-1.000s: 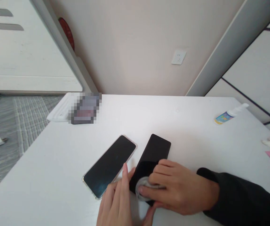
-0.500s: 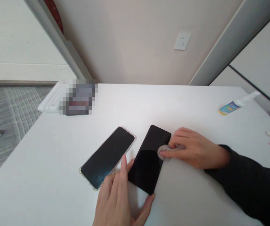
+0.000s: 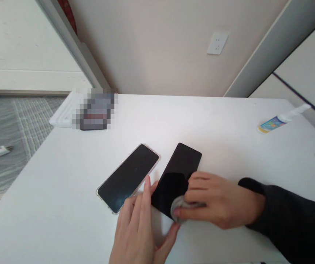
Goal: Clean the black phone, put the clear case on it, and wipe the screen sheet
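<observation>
On the white table (image 3: 64,205), the right hand (image 3: 218,203) curls its fingers onto a small grey cloth (image 3: 178,209), pressing it against the near end of the black phone (image 3: 177,178). The left hand (image 3: 139,229), fingers straight and spread, braces that phone's near left edge without gripping it. A clear-cased phone (image 3: 128,176) lies just beside it at nine o'clock. A spray bottle (image 3: 280,120) lies at two o'clock.

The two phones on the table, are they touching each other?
Apart. The head view shows a strip of white table between the cased phone and the black phone, with the left hand fingers reaching into that gap.
</observation>
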`<state>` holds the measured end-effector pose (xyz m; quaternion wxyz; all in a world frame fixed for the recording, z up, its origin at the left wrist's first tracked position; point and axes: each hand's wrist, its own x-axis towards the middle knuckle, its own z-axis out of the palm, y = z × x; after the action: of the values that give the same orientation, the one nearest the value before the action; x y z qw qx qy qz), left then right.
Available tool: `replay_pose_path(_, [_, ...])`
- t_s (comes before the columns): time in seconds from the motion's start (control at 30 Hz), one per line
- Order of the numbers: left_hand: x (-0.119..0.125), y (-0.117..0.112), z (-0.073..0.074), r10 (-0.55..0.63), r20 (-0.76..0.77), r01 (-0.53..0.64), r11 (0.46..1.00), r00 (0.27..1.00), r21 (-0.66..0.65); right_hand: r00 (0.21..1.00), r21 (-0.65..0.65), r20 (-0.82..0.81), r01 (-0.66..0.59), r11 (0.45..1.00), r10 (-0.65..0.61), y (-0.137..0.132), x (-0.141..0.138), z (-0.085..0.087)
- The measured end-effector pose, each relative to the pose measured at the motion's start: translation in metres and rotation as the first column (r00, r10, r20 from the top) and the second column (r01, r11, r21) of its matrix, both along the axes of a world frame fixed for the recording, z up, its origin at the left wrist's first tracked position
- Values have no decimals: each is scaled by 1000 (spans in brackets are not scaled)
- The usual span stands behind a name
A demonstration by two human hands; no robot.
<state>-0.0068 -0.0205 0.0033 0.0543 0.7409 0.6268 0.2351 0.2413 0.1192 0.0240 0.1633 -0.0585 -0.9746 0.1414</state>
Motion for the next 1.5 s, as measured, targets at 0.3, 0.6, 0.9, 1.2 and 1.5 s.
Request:
replay_pose_path(0.3, [0, -2, 0, -3, 21, 4, 1000, 1000, -26, 995, 66, -32, 96, 993, -94, -6, -11, 1])
replay_pose_path(0.6, [0, -2, -1, 19, 29, -18, 999, 999, -30, 964, 150, -14, 266, 952, -267, 1, -13, 1])
replay_pose_path(0.9, [2, -4, -2, 23, 51, -21, 999, 998, -45, 961, 164, -14, 274, 948, -275, -8, -26, -2])
replay_pose_path(1.2, [4, -2, 0, 23, 60, -20, 998, 998, -55, 934, 231, -40, 353, 907, -354, 0, -18, -2])
replay_pose_path(1.5, [1, 0, -4, 14, 13, -14, 1000, 1000, 18, 935, 191, -46, 352, 916, -350, 19, -8, -5])
